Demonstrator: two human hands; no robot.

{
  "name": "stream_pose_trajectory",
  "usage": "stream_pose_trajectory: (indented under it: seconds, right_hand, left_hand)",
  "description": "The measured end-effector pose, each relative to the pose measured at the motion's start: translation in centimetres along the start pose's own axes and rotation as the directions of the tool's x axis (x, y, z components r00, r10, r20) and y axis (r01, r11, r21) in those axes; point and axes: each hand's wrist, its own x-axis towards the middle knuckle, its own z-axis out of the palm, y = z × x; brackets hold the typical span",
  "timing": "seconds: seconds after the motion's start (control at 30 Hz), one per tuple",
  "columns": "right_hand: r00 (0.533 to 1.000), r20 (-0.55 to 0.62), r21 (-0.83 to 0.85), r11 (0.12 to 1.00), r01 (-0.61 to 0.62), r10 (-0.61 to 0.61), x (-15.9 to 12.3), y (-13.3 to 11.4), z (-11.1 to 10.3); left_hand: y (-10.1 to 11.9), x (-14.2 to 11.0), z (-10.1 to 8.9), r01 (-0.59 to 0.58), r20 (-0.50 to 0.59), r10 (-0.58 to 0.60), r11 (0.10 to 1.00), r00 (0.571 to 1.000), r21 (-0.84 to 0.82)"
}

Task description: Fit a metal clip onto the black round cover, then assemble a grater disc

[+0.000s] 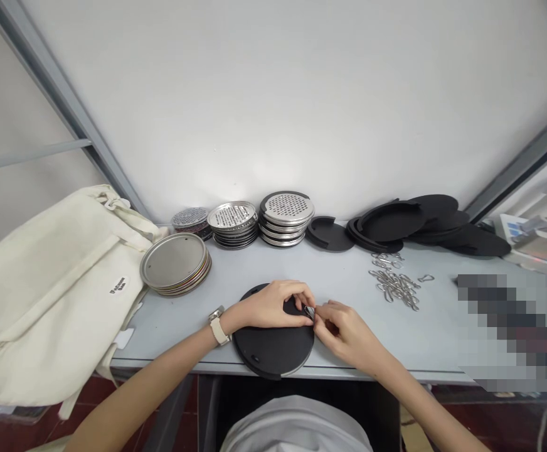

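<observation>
A black round plate (273, 351) with a pale rim showing along its lower right edge lies at the front of the table. My left hand (276, 306) rests across the upper part of it, thumb and fingers closing around a small silver carabiner clip (309, 311) at the plate's right edge. From the other side my right hand (344, 329) pinches the same clip between its fingertips. The fingers hide most of the clip, so whether it passes through the plate I cannot tell. A loose pile of similar clips (396, 285) lies to the right.
Stacked grey metal discs (172, 260) stand at left beside a cream bag (61, 295). Along the wall are perforated grater discs (233, 216), more graters with black rims (286, 210), and black round covers (391, 223). A blurred-out patch (513, 326) covers the right side.
</observation>
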Motion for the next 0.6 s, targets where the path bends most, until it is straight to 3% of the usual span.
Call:
stream_pose_trajectory:
  seconds: [0.4,0.6]
  right_hand:
    - [0.996,-0.018,-0.034,0.995,-0.089,0.089,0.46,0.24,0.62]
    - [1.0,0.031,-0.013,1.0,-0.003,0.003,0.55,0.42,0.52]
  left_hand:
    - [0.16,-0.07,0.04,0.046,-0.08,-0.035,0.988,0.996,0.147]
    - [0.17,-0.05,0.08,0.026,-0.092,-0.011,0.986,0.996,0.167]
